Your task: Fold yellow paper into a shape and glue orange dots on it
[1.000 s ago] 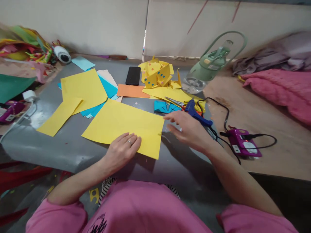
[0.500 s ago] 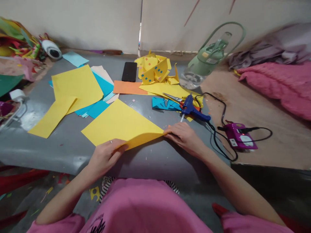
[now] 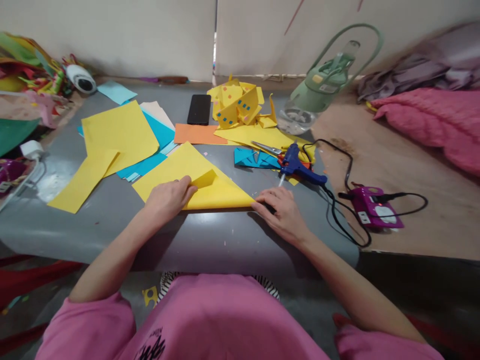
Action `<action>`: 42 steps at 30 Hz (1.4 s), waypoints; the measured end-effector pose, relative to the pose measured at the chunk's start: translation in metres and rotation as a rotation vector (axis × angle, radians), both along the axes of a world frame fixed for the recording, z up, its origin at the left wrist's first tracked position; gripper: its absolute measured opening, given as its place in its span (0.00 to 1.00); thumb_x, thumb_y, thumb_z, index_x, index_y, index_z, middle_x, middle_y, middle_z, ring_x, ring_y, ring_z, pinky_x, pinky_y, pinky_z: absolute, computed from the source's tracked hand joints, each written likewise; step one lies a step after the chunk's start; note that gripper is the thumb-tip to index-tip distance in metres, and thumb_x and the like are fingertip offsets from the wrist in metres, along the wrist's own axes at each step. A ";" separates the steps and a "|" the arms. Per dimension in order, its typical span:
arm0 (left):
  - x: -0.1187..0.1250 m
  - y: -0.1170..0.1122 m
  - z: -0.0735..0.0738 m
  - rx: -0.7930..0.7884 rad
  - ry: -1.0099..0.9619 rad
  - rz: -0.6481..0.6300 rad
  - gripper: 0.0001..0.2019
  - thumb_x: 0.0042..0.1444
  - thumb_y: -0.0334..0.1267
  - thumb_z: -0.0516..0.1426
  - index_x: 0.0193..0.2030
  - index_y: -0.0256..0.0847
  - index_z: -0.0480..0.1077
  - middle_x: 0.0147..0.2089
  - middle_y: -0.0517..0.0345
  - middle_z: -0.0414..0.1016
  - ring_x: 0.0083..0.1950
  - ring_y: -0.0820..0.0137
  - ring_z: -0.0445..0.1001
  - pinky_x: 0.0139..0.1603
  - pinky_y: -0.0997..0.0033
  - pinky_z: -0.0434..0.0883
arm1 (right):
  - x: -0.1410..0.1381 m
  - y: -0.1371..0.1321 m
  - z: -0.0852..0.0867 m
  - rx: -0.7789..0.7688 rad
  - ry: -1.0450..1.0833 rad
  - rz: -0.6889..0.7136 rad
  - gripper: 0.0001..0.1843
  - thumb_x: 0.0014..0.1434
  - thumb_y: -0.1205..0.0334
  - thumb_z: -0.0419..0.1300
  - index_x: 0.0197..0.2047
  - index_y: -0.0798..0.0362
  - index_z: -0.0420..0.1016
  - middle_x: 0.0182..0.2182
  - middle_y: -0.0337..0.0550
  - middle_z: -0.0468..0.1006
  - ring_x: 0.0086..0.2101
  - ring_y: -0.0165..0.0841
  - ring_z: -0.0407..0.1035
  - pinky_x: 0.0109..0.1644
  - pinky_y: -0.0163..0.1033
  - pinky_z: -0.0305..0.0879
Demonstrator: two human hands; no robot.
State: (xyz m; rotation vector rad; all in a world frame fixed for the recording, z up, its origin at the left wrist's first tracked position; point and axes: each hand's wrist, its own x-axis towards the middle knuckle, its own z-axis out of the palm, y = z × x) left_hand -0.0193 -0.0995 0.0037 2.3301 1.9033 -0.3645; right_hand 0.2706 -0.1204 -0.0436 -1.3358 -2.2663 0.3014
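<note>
A yellow paper sheet [image 3: 219, 192] lies folded over on the grey table [image 3: 210, 240] in front of me. My left hand [image 3: 168, 197] pinches the folded-over near corner of that sheet and holds it down on the paper. My right hand [image 3: 280, 214] presses its fingertips on the sheet's right tip, fingers close together and flat. A blue glue gun [image 3: 298, 169] lies just beyond my right hand, beside scissors [image 3: 268, 148] and blue paper scraps [image 3: 252, 157].
More yellow sheets [image 3: 118, 131] and blue paper lie at the left. A black phone [image 3: 199, 109], orange paper [image 3: 197, 134] and a pile of yellow cut pieces [image 3: 240, 106] sit at the back. A green bottle [image 3: 318, 92], a purple power strip [image 3: 377, 212] and pink cloth [image 3: 431, 122] are on the right.
The sheet lay flat a second ago. My left hand lifted its near edge and folded it away from me; my right hand came in and now pins the right tip.
</note>
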 end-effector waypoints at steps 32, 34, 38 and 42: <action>0.009 0.026 -0.016 0.086 -0.069 0.030 0.15 0.68 0.42 0.43 0.43 0.40 0.68 0.46 0.47 0.76 0.44 0.58 0.78 0.32 0.66 0.65 | 0.004 -0.007 -0.007 -0.042 -0.014 -0.037 0.14 0.65 0.52 0.61 0.31 0.50 0.72 0.37 0.45 0.79 0.42 0.42 0.70 0.44 0.47 0.54; 0.007 0.026 -0.016 0.094 -0.063 0.035 0.15 0.68 0.42 0.43 0.44 0.40 0.68 0.47 0.46 0.75 0.44 0.58 0.78 0.32 0.65 0.65 | 0.004 -0.007 -0.007 -0.051 -0.008 -0.043 0.15 0.66 0.50 0.60 0.30 0.50 0.73 0.37 0.45 0.80 0.42 0.42 0.70 0.45 0.48 0.54; 0.007 0.029 -0.015 0.084 -0.065 0.056 0.16 0.68 0.42 0.42 0.46 0.40 0.68 0.47 0.46 0.76 0.42 0.57 0.78 0.32 0.64 0.66 | 0.004 -0.007 -0.007 -0.050 -0.007 -0.065 0.16 0.65 0.48 0.60 0.31 0.50 0.74 0.38 0.47 0.80 0.42 0.43 0.70 0.45 0.48 0.55; 0.007 0.032 -0.015 0.077 -0.060 0.083 0.15 0.68 0.43 0.43 0.45 0.39 0.67 0.47 0.45 0.77 0.40 0.58 0.78 0.33 0.64 0.67 | 0.005 -0.007 -0.007 -0.031 -0.019 -0.087 0.16 0.66 0.48 0.59 0.32 0.50 0.74 0.38 0.47 0.80 0.41 0.42 0.69 0.43 0.47 0.55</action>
